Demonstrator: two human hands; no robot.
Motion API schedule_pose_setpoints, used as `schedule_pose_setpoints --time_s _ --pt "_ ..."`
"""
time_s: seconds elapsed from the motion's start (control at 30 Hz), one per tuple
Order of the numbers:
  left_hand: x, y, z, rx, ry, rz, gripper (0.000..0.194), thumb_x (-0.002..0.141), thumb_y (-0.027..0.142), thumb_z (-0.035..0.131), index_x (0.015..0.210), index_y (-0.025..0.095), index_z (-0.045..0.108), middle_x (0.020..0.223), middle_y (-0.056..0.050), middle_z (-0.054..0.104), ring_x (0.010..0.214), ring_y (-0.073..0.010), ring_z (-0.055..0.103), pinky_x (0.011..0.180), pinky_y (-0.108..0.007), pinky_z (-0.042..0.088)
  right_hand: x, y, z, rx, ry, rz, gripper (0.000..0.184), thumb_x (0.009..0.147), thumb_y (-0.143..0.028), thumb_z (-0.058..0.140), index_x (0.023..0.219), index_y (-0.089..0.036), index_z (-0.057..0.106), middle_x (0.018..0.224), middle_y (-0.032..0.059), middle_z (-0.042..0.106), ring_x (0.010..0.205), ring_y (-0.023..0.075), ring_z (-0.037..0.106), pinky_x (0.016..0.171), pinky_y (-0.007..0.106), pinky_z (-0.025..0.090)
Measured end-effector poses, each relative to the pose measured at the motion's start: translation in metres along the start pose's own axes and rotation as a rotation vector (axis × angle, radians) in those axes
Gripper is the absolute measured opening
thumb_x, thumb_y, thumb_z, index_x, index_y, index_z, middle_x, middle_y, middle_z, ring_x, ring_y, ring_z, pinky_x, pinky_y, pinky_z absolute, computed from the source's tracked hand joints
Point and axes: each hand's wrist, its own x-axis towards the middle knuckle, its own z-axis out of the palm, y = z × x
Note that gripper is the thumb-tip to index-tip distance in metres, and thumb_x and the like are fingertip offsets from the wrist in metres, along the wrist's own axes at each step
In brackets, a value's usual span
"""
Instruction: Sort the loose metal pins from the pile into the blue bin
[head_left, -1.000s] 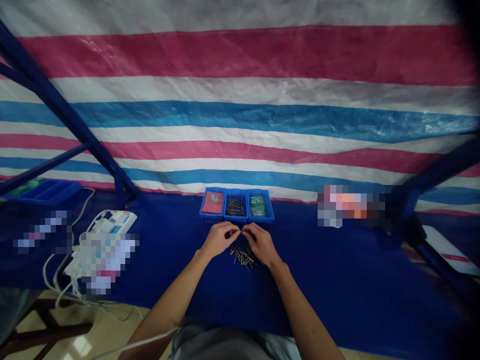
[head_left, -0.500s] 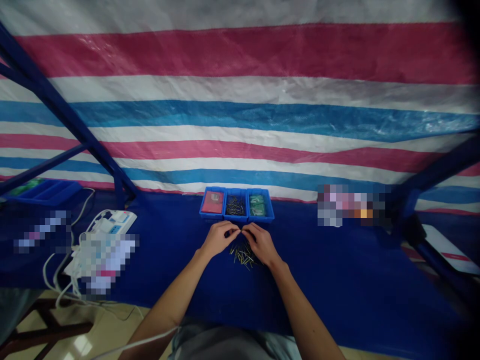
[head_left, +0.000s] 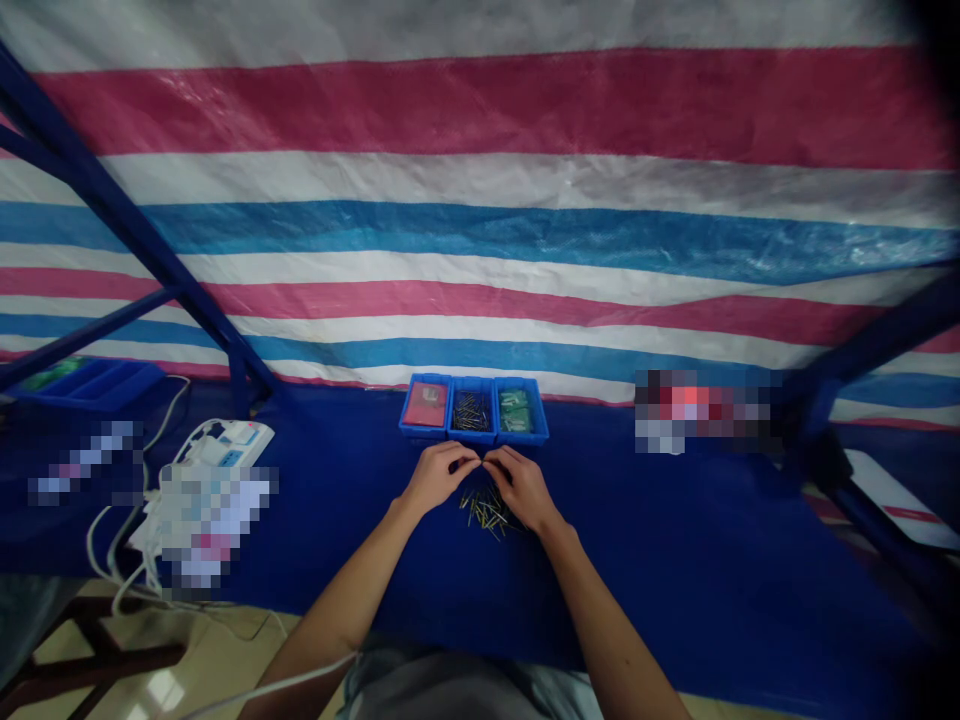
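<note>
Left hand (head_left: 437, 480) and right hand (head_left: 523, 490) curve inward, fingertips meeting; any held item is hidden. Loose metal pins (head_left: 489, 514) lie directly below, within reach of both, just before blue plastic trays (head_left: 472, 380).

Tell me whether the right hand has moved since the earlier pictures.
No, no clear move: the right hand sits at about the same spot below the middle blue tray in all three pictures, so no direction shows.
</note>
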Motion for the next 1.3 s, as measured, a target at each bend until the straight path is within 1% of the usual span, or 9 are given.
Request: schedule_pose_setpoints --time_s 0.17,0.47,0.67,1.0,1.17,1.3 --pt "-0.0001 -0.0019 0.0006 0.002 -0.001 -0.002 0.022 0.096 0.033 0.059 0.092 0.018 0.074 0.085 -0.005 0.071 0.072 -0.0148 0.062 0.07 -0.025 0.049 -0.0001 0.0 -0.0002 -0.004 -0.012 0.007 0.016 0.101 -0.026 0.049 0.101 -0.024 0.064 0.092 0.0039 0.065 0.081 0.0189 0.064 0.075 0.029 0.049" --pt "0.0002 -0.0024 0.0001 0.003 -0.011 -0.015 0.02 0.095 0.031 0.06 0.092 0.019 0.074 0.085 -0.004 0.071 0.071 -0.0147 0.062 0.069 -0.025 0.049 0.0002 -0.0005 -0.0006 -0.006 -0.009 0.009 0.016 0.1 -0.027 0.05 0.1 -0.024 0.065 0.09 0.0036 0.065 0.077 0.0184 0.064 0.073 0.029 0.049" --pt "0.0007 -0.0009 -0.0009 -0.007 -0.012 -0.014 0.022 0.095 0.033 0.059 0.091 0.019 0.075 0.086 -0.005 0.072 0.074 -0.0156 0.063 0.071 -0.026 0.05 0.0001 -0.0006 -0.0004 -0.009 0.004 0.004 0.018 0.1 -0.028 0.049 0.101 -0.024 0.066 0.09 0.0045 0.065 0.078 0.0191 0.063 0.073 0.03 0.05" --pt "0.0008 -0.0009 -0.001 -0.002 -0.014 -0.025 0.021 0.095 0.033 0.06 0.091 0.019 0.075 0.084 -0.005 0.072 0.071 -0.015 0.062 0.069 -0.026 0.049 0.0001 -0.0008 -0.001 -0.009 -0.006 0.009 0.018 0.1 -0.027 0.05 0.101 -0.024 0.067 0.089 0.0042 0.066 0.079 0.019 0.064 0.074 0.03 0.05" --pt "0.0009 -0.0008 -0.0009 -0.011 -0.02 -0.028 0.025 0.095 0.036 0.059 0.09 0.018 0.075 0.084 -0.005 0.072 0.071 -0.0154 0.062 0.069 -0.026 0.048 0.0 -0.0006 -0.0005 0.002 0.001 0.006 0.018 0.1 -0.028 0.05 0.103 -0.024 0.068 0.089 0.0042 0.066 0.077 0.0189 0.064 0.072 0.03 0.05" --pt "0.001 -0.0006 -0.0012 -0.009 -0.017 -0.028 0.022 0.095 0.034 0.06 0.09 0.019 0.075 0.084 -0.004 0.072 0.071 -0.0151 0.062 0.069 -0.026 0.048 -0.0002 0.0003 -0.0002 0.0 0.004 0.005 0.019 0.1 -0.03 0.05 0.101 -0.024 0.067 0.088 0.0041 0.065 0.075 0.0186 0.063 0.071 0.03 0.05"
